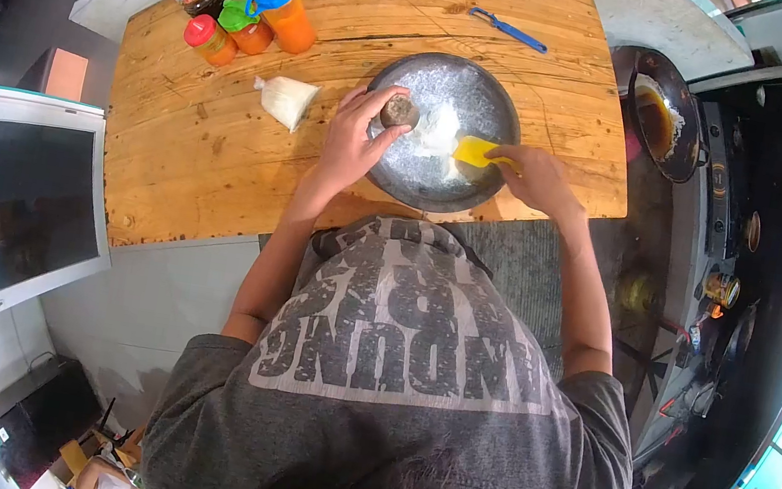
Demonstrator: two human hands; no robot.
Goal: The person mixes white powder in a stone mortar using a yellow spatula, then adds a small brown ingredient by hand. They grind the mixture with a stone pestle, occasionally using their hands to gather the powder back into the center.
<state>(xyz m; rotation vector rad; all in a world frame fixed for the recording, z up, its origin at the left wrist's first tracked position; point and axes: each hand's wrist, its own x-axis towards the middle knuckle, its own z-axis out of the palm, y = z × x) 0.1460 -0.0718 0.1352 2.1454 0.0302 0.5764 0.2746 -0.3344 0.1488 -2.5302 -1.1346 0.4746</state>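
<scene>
A wooden table fills the view, seen from above a person standing at its near edge. Against that edge, right of centre, sits a wide, dark stone grinding dish dusted with white powder. It looks heavy and unlikely to slide. The left hand is closed round a stubby brown pestle at the dish's left side. The pestle looks dense and hard, possibly slick with powder, and best gripped round its top. The right hand pinches a thin yellow scraper, probably light and slightly flexible.
</scene>
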